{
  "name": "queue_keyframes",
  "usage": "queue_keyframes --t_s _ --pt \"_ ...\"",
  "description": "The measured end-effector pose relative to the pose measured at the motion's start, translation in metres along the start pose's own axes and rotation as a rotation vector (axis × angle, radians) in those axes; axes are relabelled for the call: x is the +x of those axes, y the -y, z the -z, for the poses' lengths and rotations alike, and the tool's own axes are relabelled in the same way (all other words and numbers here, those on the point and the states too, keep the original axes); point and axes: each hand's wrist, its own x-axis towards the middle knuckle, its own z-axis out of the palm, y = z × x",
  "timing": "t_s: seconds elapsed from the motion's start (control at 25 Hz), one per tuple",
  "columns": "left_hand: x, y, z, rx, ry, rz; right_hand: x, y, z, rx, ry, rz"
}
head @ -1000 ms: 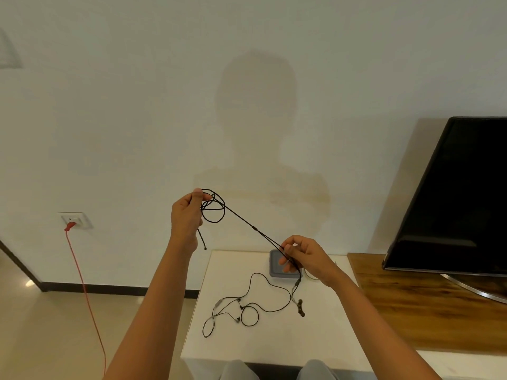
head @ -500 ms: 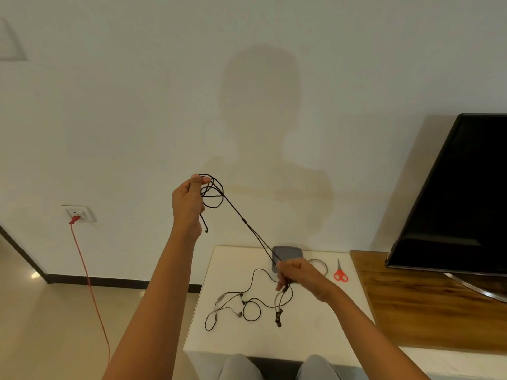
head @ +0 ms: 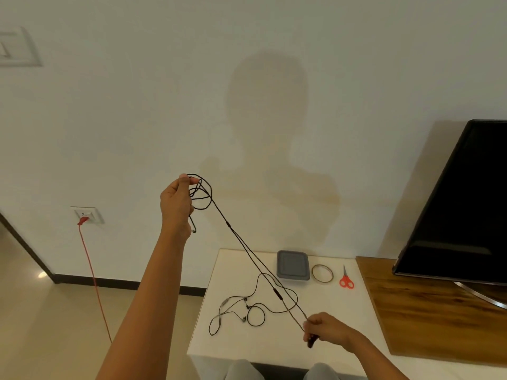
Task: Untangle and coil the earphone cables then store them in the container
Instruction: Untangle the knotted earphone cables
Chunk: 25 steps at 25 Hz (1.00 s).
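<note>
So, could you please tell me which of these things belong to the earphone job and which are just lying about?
Job: held earphone cable, left hand, right hand, second earphone cable, grey container.
Lying about: ring, red scissors, television, red cord.

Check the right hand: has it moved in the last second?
Yes. The right hand has pulled back from the container, which it overlapped before, toward the table's near edge, sliding down the cable.
</note>
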Motion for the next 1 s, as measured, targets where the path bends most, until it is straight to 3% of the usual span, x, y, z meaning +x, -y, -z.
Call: queue_keyframes --t_s 0.28,0.64,0.8,1.0 --pt "0.008 0.033 0.013 0.100 -0.046 0.094 0.014 -0.019 0.023 0.463 -0.210 -0.153" --pt "0.005 0.113 -0.008 0.611 0.257 0.252 0.049 -0.043 0.023 0.920 -0.393 -0.337" --pt "0.003 0.144 -0.022 0.962 0.366 0.197 0.060 -0.043 0.024 0.945 -0.414 -0.370" --pt "-0.013 0.150 -0.037 0.785 0.331 0.113 0.070 -0.050 0.022 0.872 -0.424 -0.401"
